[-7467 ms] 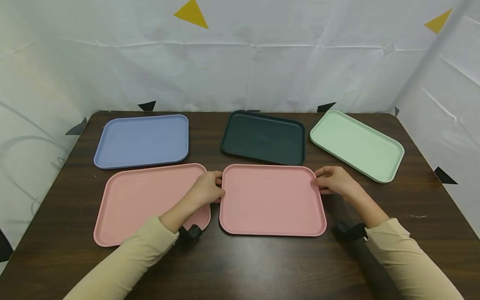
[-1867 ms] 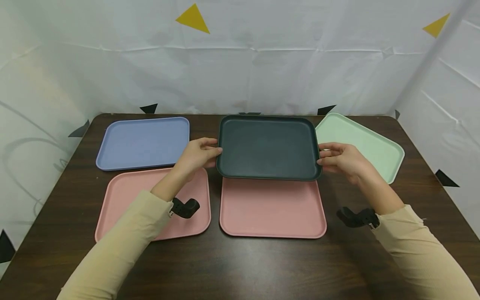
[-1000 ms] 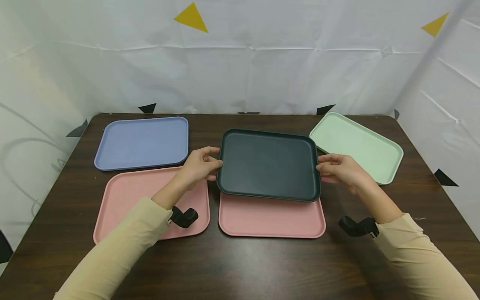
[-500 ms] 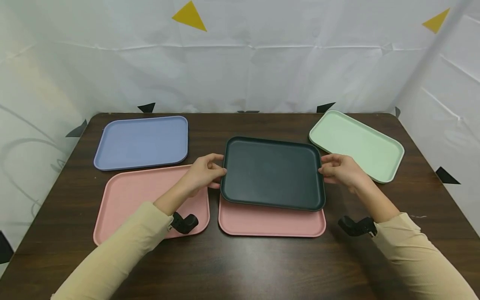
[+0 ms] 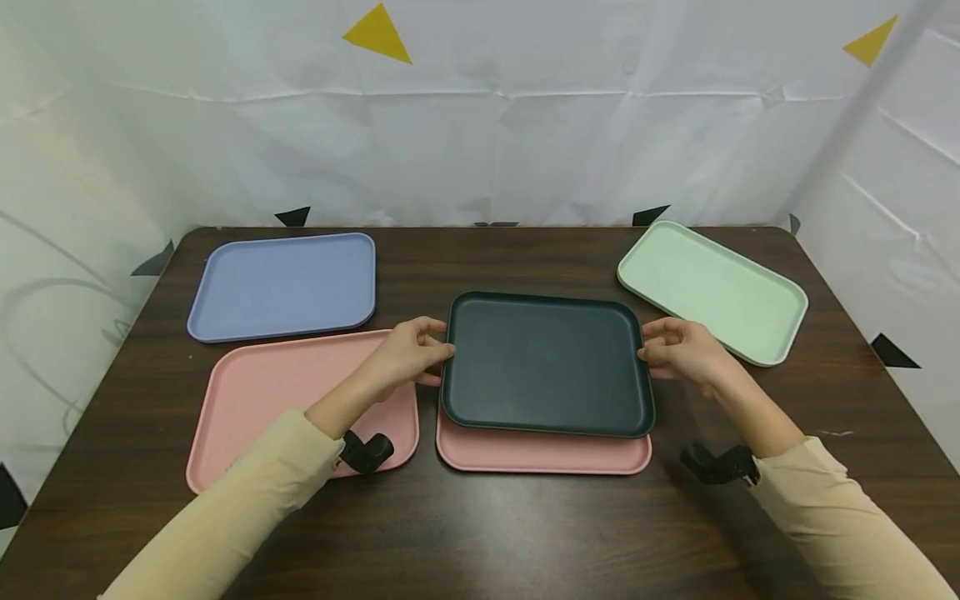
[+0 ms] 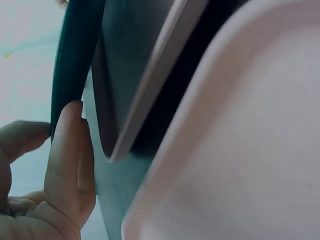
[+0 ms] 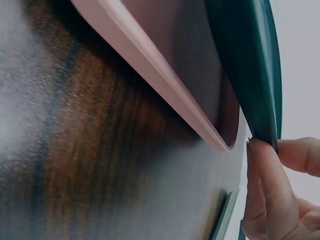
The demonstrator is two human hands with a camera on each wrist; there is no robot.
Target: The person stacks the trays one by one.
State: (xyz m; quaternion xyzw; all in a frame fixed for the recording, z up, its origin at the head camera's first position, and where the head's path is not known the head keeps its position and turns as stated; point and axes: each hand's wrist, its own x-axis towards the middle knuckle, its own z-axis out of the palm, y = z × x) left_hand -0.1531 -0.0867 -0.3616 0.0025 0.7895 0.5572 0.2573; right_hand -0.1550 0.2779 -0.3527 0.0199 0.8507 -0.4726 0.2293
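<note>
A dark green tray (image 5: 551,367) is held up between my two hands, above a pink tray (image 5: 543,454) that it mostly covers in the head view. My left hand (image 5: 408,354) pinches its left rim, thumb on top and fingers beneath. On the opposite rim, my right hand (image 5: 686,354) pinches it the same way. Both wrist views show a gap between the dark green tray (image 7: 255,70) and the pink tray (image 7: 165,75) below. Under my left forearm lies a second pink tray (image 5: 285,392), partly hidden by the sleeve.
A blue tray (image 5: 285,287) lies at the back left of the brown wooden table (image 5: 480,533). The light green tray (image 5: 716,292) sits angled at the back right, close to my right hand. White sheeting (image 5: 495,150) hangs behind the table.
Earlier my hands were at the middle pink tray. Since then they have taken the dark green tray from the back and brought it nearer, over that pink tray; it has come further forward this last second.
</note>
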